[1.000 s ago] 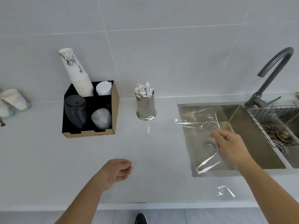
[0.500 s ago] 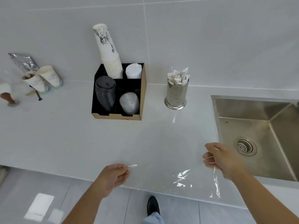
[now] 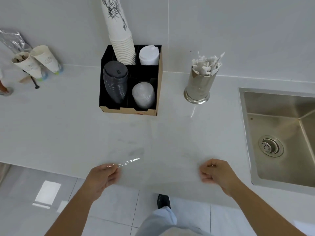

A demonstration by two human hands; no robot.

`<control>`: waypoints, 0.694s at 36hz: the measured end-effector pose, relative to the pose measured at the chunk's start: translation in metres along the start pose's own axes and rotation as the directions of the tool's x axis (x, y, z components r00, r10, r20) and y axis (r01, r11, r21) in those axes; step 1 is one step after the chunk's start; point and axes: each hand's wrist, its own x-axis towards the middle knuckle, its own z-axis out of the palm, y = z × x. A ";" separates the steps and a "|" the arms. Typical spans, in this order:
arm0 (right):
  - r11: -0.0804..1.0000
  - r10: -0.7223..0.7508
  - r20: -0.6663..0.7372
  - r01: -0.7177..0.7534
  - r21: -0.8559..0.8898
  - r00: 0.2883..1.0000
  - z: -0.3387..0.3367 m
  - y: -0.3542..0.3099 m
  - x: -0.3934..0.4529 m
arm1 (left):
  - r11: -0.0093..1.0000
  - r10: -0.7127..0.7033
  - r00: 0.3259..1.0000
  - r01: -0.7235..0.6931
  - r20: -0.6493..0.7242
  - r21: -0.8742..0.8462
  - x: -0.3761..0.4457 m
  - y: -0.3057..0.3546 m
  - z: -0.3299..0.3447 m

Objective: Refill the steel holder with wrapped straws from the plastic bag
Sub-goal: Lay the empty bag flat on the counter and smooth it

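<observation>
The steel holder (image 3: 197,86) stands on the white counter near the back wall, with white wrapped straws (image 3: 206,64) sticking out of its top. A clear plastic bag (image 3: 158,166), almost invisible, is stretched flat above the counter's front edge between both hands. My left hand (image 3: 104,176) pinches its left edge, where a shiny crease shows. My right hand (image 3: 216,173) is closed on its right edge. No straws are visible inside the bag.
A black cardboard organiser (image 3: 130,82) with paper cups and lids stands left of the holder. A steel sink (image 3: 279,135) lies at the right. Paper cones (image 3: 35,62) and a foil pouch (image 3: 12,40) sit far left. My shoe (image 3: 163,200) and the tiled floor show below.
The bag has come from over the sink to in front of me. My left hand has taken its left edge, and both hands have pulled it taut. The view shifted left and closer.
</observation>
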 end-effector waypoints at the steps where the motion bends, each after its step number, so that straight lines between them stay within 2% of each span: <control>1: 1.000 0.006 0.014 -0.006 -0.011 1.000 0.003 0.001 0.001 | 1.000 0.002 1.000 -0.002 -0.010 0.016 0.002 0.002 -0.004; 6: 0.995 0.090 0.078 -0.086 -0.051 0.993 0.020 0.004 0.003 | 0.993 0.044 0.995 -0.034 -0.089 0.113 0.013 0.008 -0.022; 11: 0.982 0.102 0.081 -0.087 -0.168 0.992 0.042 0.010 0.003 | 0.954 0.189 0.946 -0.114 -0.263 0.276 0.022 0.018 -0.034; 13: 0.956 0.064 0.013 -0.057 -0.288 0.998 0.047 0.015 0.004 | 0.886 0.285 0.903 -0.119 -0.322 0.449 0.025 0.022 -0.036; 15: 0.865 -0.020 -0.053 -0.010 -0.501 0.998 0.051 0.015 0.003 | 0.783 0.404 0.858 -0.145 -0.317 0.605 0.027 0.027 -0.038; 18: 0.677 -0.197 -0.090 0.069 -0.733 0.976 0.050 0.010 -0.001 | 0.603 0.561 0.808 -0.249 -0.181 0.758 0.028 0.030 -0.033; 20: 0.522 -0.361 -0.018 0.186 -0.832 0.932 0.052 0.009 0.001 | 0.473 0.607 0.794 -0.323 -0.037 0.820 0.030 0.027 -0.025; 22: 0.390 -0.504 0.083 0.313 -0.866 0.859 0.056 0.008 0.006 | 0.349 0.590 0.800 -0.376 0.110 0.858 0.032 0.023 -0.016; 25: 0.282 -0.553 0.197 0.404 -0.870 0.810 0.062 0.003 0.019 | 0.220 0.516 0.813 -0.430 0.270 0.876 0.039 0.019 -0.003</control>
